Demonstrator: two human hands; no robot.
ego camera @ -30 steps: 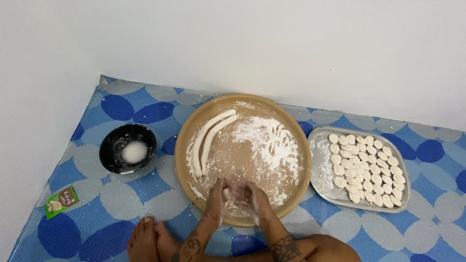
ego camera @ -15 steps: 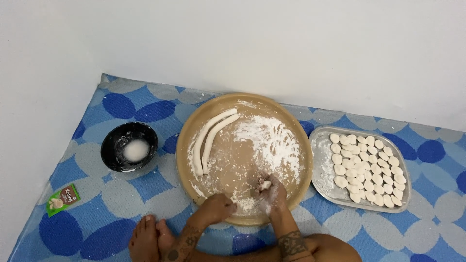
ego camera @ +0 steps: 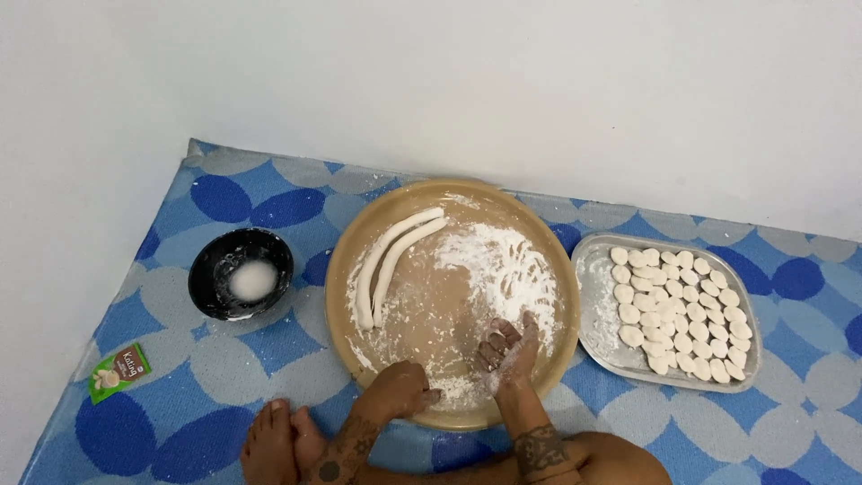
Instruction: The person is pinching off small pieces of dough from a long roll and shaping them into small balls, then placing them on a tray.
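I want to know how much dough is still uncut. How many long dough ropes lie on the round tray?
2. The outer dough rope and the inner dough rope lie side by side on the left part of the round tray, curving toward its top. None seems hidden.

Plain white walls [ego camera: 503, 81] fill the upper half of the frame and run down the left edge, meeting in a corner at the upper left. A mat [ego camera: 224, 193] patterned with blue and grey ovals covers the floor below. Lighting is soft and even.
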